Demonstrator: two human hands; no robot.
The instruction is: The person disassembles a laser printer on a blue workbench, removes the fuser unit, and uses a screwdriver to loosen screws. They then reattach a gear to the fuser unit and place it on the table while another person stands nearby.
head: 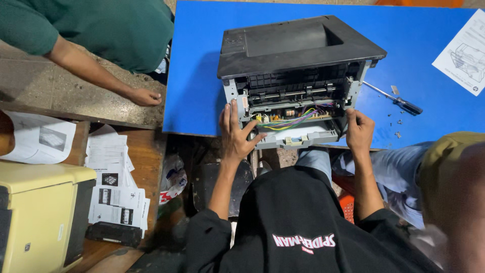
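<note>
Left hand (236,132) spread flat, right hand (358,130) gripping the printer (295,76) at 3 o'clock: brace evenly, avoid the wires (290,120).

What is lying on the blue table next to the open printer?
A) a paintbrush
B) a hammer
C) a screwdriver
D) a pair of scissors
C: a screwdriver with a dark handle lies on the blue table, just right of the printer, with small loose screws nearby.
</note>
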